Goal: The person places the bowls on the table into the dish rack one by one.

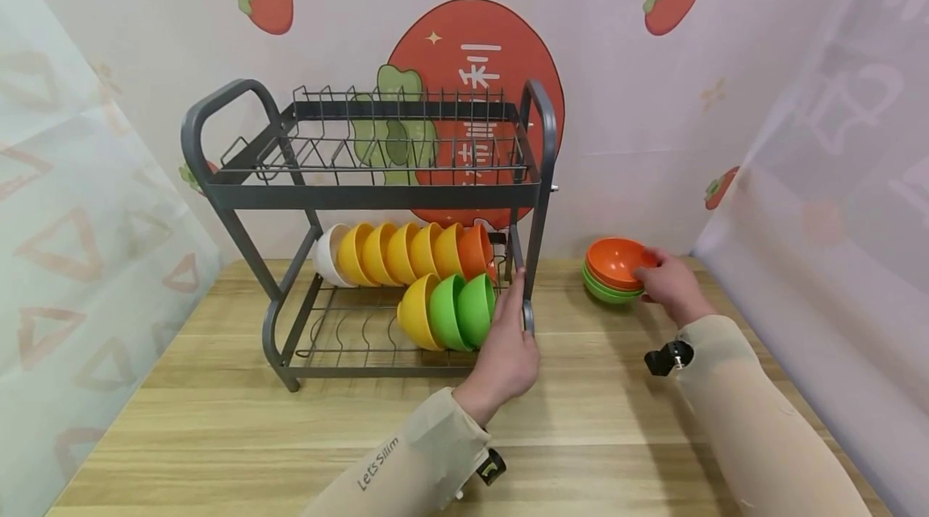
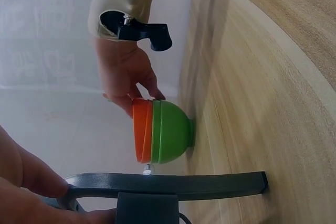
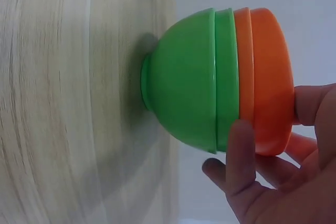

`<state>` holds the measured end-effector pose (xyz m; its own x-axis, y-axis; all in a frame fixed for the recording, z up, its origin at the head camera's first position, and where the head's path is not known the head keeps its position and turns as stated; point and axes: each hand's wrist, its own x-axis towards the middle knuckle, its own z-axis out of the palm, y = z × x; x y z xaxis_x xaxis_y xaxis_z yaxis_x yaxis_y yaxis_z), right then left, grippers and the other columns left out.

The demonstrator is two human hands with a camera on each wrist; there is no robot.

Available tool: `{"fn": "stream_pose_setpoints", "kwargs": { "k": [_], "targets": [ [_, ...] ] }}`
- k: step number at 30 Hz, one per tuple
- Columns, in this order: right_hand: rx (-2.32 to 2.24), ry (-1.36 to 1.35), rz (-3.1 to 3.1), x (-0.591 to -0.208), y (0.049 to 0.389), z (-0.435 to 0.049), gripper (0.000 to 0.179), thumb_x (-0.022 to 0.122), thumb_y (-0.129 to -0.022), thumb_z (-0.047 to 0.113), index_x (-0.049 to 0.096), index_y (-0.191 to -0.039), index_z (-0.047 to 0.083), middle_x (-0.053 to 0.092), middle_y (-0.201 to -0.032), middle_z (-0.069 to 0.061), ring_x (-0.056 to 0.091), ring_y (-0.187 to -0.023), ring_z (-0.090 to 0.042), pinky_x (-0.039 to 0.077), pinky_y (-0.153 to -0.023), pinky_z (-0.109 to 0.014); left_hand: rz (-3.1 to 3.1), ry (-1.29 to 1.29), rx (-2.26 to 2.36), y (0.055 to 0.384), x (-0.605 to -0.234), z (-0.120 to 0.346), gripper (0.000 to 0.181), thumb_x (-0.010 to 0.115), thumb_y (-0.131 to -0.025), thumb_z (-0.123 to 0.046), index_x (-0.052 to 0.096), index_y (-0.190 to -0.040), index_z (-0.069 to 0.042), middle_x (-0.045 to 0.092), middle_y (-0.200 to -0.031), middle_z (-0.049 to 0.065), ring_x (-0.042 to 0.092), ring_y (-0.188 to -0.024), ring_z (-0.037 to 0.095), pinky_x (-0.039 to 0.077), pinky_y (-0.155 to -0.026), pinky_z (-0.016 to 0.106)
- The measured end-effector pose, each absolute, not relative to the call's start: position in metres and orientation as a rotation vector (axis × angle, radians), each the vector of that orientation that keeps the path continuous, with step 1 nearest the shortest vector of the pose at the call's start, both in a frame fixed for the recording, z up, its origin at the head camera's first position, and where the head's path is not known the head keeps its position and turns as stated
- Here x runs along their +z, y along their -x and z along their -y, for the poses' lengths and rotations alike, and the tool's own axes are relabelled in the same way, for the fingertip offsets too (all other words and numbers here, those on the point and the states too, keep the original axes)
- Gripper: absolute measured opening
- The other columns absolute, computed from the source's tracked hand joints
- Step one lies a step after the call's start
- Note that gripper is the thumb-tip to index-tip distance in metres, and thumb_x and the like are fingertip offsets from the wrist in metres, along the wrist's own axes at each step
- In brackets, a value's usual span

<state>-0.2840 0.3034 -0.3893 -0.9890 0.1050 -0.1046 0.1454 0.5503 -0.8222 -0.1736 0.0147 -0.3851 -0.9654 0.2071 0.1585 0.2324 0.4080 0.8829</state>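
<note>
A stack of bowls stands on the table right of the rack, two orange bowls nested on two green bowls. My right hand pinches the rim of the top orange bowl, thumb on the inside and fingers along the outside. In the right wrist view one fingertip lies against the lower orange bowl. My left hand holds the lower right side rail of the grey dish rack, its thumb and fingers on either side of the bar in the left wrist view.
On the rack's lower tier, a white bowl, several yellow bowls and an orange bowl form the back row. One yellow bowl and two green bowls stand in front. A patterned curtain hangs behind the table.
</note>
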Motion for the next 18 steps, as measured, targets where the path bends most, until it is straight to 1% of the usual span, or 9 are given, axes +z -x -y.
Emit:
{"fn": "stream_pose_setpoints", "kwargs": {
  "k": [2,4,6,9,10,12,13,15,18],
  "targets": [
    [-1.384,-0.214,-2.793,-0.388,0.284,-0.303,0.066,0.047,-0.099,0.012,0.020,-0.157,-0.002,0.030,-0.151,-0.033,0.051,-0.107,-0.040,0.055,-0.076,-0.038,2.611,0.413,-1.644,0.173,-0.385,-0.015,0.085,0.047,-0.094,0.010,0.010,-0.162,-0.026,0.021,-0.161,0.010,0.040,-0.135,0.030,0.043,-0.102,0.044],
    [-1.314,-0.201,-2.869,-0.387,0.284,-0.303,0.065,0.047,-0.097,0.011,0.022,-0.156,-0.003,0.032,-0.150,-0.033,0.050,-0.106,-0.039,0.051,-0.077,-0.038,2.610,0.415,-1.645,0.173,-0.385,-0.014,0.085,0.047,-0.094,0.009,0.010,-0.162,-0.025,0.021,-0.161,0.010,0.041,-0.135,0.030,0.043,-0.103,0.044],
    [-1.275,-0.196,-2.922,-0.386,0.284,-0.303,0.066,0.047,-0.096,0.010,0.024,-0.156,-0.003,0.033,-0.150,-0.032,0.047,-0.109,-0.041,0.047,-0.078,-0.040,2.612,0.411,-1.646,0.172,-0.385,-0.014,0.085,0.047,-0.094,0.010,0.010,-0.162,-0.026,0.021,-0.161,0.010,0.040,-0.136,0.030,0.042,-0.104,0.045],
    [-1.296,-0.195,-2.964,-0.383,0.284,-0.303,0.069,0.048,-0.096,0.008,0.019,-0.157,-0.002,0.027,-0.155,-0.030,0.039,-0.127,-0.045,0.047,-0.092,-0.048,2.615,0.404,-1.653,0.172,-0.386,-0.014,0.086,0.047,-0.093,0.010,0.010,-0.162,-0.027,0.020,-0.161,0.011,0.038,-0.137,0.030,0.040,-0.105,0.046],
    [-1.320,-0.202,-2.964,-0.382,0.284,-0.304,0.070,0.048,-0.096,0.007,0.016,-0.157,-0.001,0.027,-0.155,-0.029,0.037,-0.131,-0.046,0.046,-0.096,-0.051,2.615,0.403,-1.653,0.172,-0.386,-0.014,0.086,0.047,-0.093,0.010,0.010,-0.162,-0.027,0.020,-0.161,0.011,0.038,-0.137,0.030,0.040,-0.105,0.046],
    [-1.360,-0.214,-2.963,-0.379,0.283,-0.304,0.071,0.048,-0.097,0.006,0.012,-0.158,0.000,0.026,-0.156,-0.028,0.034,-0.136,-0.046,0.044,-0.100,-0.053,2.612,0.406,-1.657,0.171,-0.385,-0.014,0.086,0.047,-0.093,0.010,0.010,-0.162,-0.027,0.020,-0.161,0.011,0.037,-0.138,0.030,0.039,-0.106,0.045],
    [-1.382,-0.218,-2.960,-0.378,0.283,-0.304,0.071,0.048,-0.097,0.006,0.011,-0.158,0.001,0.025,-0.157,-0.027,0.034,-0.136,-0.046,0.045,-0.099,-0.052,2.610,0.408,-1.657,0.171,-0.385,-0.014,0.086,0.047,-0.093,0.010,0.010,-0.162,-0.027,0.020,-0.162,0.011,0.037,-0.138,0.030,0.040,-0.106,0.045],
    [-1.395,-0.228,-2.958,-0.376,0.282,-0.305,0.069,0.047,-0.097,0.005,0.015,-0.158,0.001,0.029,-0.155,-0.028,0.043,-0.129,-0.044,0.053,-0.088,-0.042,2.606,0.412,-1.653,0.172,-0.386,-0.014,0.086,0.047,-0.093,0.010,0.010,-0.162,-0.026,0.020,-0.161,0.012,0.037,-0.137,0.030,0.040,-0.105,0.045],
    [-1.440,-0.242,-2.920,-0.375,0.280,-0.305,0.063,0.047,-0.095,0.004,0.028,-0.154,-0.004,0.037,-0.148,-0.032,0.058,-0.106,-0.038,0.055,-0.071,-0.029,2.606,0.415,-1.651,0.172,-0.386,-0.014,0.085,0.047,-0.093,0.010,0.010,-0.162,-0.026,0.020,-0.161,0.012,0.037,-0.137,0.030,0.039,-0.106,0.046]
  ]
}}
